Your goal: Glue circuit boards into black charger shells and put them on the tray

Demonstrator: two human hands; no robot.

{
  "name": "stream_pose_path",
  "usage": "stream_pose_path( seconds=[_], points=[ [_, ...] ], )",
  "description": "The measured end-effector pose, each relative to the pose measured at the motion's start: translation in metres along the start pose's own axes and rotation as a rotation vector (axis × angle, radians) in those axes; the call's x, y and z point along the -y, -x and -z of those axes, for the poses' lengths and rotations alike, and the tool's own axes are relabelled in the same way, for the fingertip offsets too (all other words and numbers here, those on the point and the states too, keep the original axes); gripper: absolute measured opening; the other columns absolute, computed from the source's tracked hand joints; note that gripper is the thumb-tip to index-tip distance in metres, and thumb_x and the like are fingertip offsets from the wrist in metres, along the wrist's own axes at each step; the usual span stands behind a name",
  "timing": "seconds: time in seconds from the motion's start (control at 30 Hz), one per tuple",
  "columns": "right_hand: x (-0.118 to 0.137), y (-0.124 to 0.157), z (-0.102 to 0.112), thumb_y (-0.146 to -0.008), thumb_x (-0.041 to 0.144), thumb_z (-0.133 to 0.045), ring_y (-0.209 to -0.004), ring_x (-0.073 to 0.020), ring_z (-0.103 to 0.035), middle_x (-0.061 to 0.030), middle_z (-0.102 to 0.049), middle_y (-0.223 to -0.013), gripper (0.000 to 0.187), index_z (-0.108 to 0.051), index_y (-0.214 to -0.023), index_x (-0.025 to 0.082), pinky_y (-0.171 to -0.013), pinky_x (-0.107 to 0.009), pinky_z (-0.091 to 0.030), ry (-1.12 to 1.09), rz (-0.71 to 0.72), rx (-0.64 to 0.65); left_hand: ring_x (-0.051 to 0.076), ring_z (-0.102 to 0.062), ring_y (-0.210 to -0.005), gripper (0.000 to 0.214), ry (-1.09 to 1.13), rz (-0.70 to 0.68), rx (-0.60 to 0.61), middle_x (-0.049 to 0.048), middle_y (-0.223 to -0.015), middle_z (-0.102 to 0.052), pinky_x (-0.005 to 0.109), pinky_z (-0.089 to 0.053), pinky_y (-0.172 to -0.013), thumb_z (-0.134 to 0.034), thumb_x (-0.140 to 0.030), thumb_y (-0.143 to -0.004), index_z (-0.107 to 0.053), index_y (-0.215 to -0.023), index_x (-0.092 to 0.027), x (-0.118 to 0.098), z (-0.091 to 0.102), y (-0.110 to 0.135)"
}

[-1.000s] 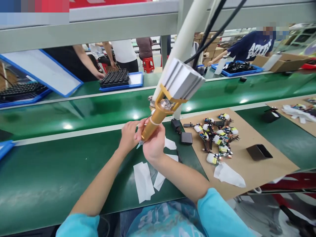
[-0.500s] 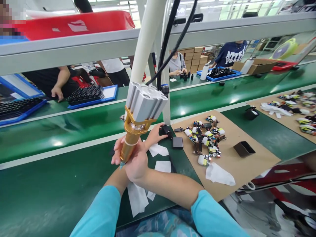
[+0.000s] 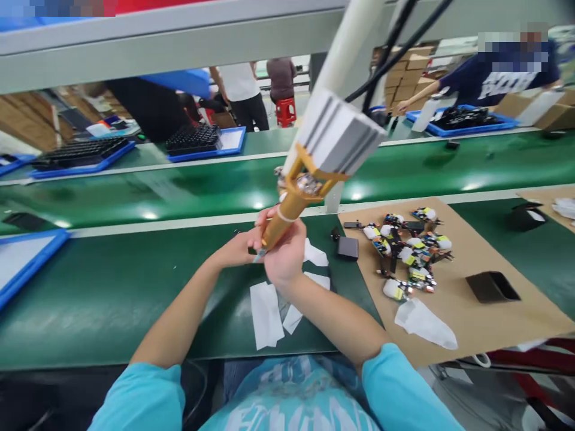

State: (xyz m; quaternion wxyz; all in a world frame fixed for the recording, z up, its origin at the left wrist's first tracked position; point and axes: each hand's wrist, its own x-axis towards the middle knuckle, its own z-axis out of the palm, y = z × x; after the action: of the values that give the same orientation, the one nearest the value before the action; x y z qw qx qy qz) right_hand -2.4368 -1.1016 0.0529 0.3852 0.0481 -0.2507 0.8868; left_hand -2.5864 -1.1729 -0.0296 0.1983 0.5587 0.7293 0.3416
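Observation:
My right hand [image 3: 287, 254] is wrapped round the gold lower body of a hanging pneumatic tool [image 3: 287, 212]. The tool has a silver block on top, leans to the right and ends in a thin bluish tip. Just left of that tip is my left hand [image 3: 240, 248], its fingers largely hidden behind the tool and my right hand. A small dark piece shows at its far side; whether it is held does not show. White paper pieces [image 3: 266, 317] lie on the green work surface [image 3: 179, 287] below my hands. Right of them sits a dark square case [image 3: 347, 248].
A cardboard sheet [image 3: 453, 323] bears several small electronic assemblies [image 3: 411, 245], a black open box [image 3: 493, 287] and a white cloth-like piece [image 3: 426, 323]. A blue-rimmed tray [image 3: 36, 248] stands at left. Co-workers and trays with black parts are across the green belt [image 3: 188, 191].
My left hand has come back from the black parts beside the cardboard to near the tool's tip. My right hand keeps hold of the tool. The view has shifted, showing the left tray.

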Motion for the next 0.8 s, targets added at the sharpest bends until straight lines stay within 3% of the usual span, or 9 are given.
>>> stream_pose_path(
  seconds=[0.1, 0.17, 0.27, 0.43, 0.63, 0.8],
  points=[
    [0.003, -0.006, 0.004, -0.083, 0.043, -0.031, -0.04, -0.0063, -0.046, 0.003, -0.055, -0.069, 0.03, -0.051, -0.079, 0.021, -0.045, -0.025, -0.041, 0.049, 0.026, -0.041, 0.023, -0.059, -0.106, 0.065, 0.121, 0.017, 0.238, 0.0078, -0.121, -0.058, 0.035, -0.051, -0.089, -0.073, -0.027, -0.066, -0.05, -0.126, -0.02, 0.007, 0.002, 0.021],
    [0.004, -0.01, 0.007, -0.084, 0.043, -0.029, -0.039, -0.0061, -0.046, 0.0034, -0.054, -0.069, 0.031, -0.051, -0.078, 0.021, -0.045, -0.025, -0.041, 0.089, 0.057, -0.06, 0.024, -0.054, -0.115, 0.069, 0.177, 0.016, 0.292, 0.0097, -0.133, -0.051, 0.038, -0.049, -0.092, -0.069, -0.028, -0.072, -0.042, -0.135, -0.022, 0.01, -0.004, 0.026],
    [0.005, -0.013, 0.011, -0.085, 0.044, -0.027, -0.041, -0.0065, -0.047, 0.003, -0.054, -0.07, 0.034, -0.051, -0.079, 0.021, -0.047, -0.026, -0.042, 0.14, 0.098, -0.057, 0.027, -0.046, -0.124, 0.072, 0.122, -0.01, 0.212, 0.0104, -0.139, -0.044, 0.042, -0.044, -0.099, -0.07, -0.033, -0.073, -0.039, -0.138, -0.024, 0.01, -0.017, 0.029],
    [0.006, -0.018, 0.016, -0.085, 0.047, -0.027, -0.041, -0.0066, -0.046, 0.0038, -0.053, -0.07, 0.033, -0.049, -0.081, 0.023, -0.048, -0.026, -0.043, 0.222, 0.133, -0.093, 0.024, -0.051, -0.116, 0.058, 0.022, -0.066, 0.04, 0.0092, -0.126, -0.053, 0.041, -0.039, -0.104, -0.064, -0.037, -0.081, -0.046, -0.135, -0.026, 0.005, -0.034, 0.032],
    [0.007, -0.022, 0.02, -0.084, 0.048, -0.026, -0.042, -0.0066, -0.046, 0.0038, -0.051, -0.071, 0.033, -0.047, -0.081, 0.023, -0.048, -0.026, -0.041, 0.295, 0.159, -0.097, 0.022, -0.057, -0.108, 0.056, 0.098, -0.014, -0.051, 0.0063, -0.125, -0.058, 0.037, -0.046, -0.093, -0.058, -0.036, -0.085, -0.042, -0.138, -0.028, 0.012, -0.039, 0.036],
    [0.008, -0.025, 0.023, -0.085, 0.045, -0.026, -0.043, -0.0069, -0.046, 0.0033, -0.052, -0.07, 0.032, -0.048, -0.08, 0.023, -0.048, -0.025, -0.041, 0.314, 0.194, -0.107, 0.021, -0.056, -0.108, 0.039, 0.007, -0.046, -0.157, 0.0056, -0.121, -0.062, 0.038, -0.043, -0.098, -0.058, -0.034, -0.085, -0.058, -0.124, -0.025, 0.008, -0.04, 0.036]
  ],
)
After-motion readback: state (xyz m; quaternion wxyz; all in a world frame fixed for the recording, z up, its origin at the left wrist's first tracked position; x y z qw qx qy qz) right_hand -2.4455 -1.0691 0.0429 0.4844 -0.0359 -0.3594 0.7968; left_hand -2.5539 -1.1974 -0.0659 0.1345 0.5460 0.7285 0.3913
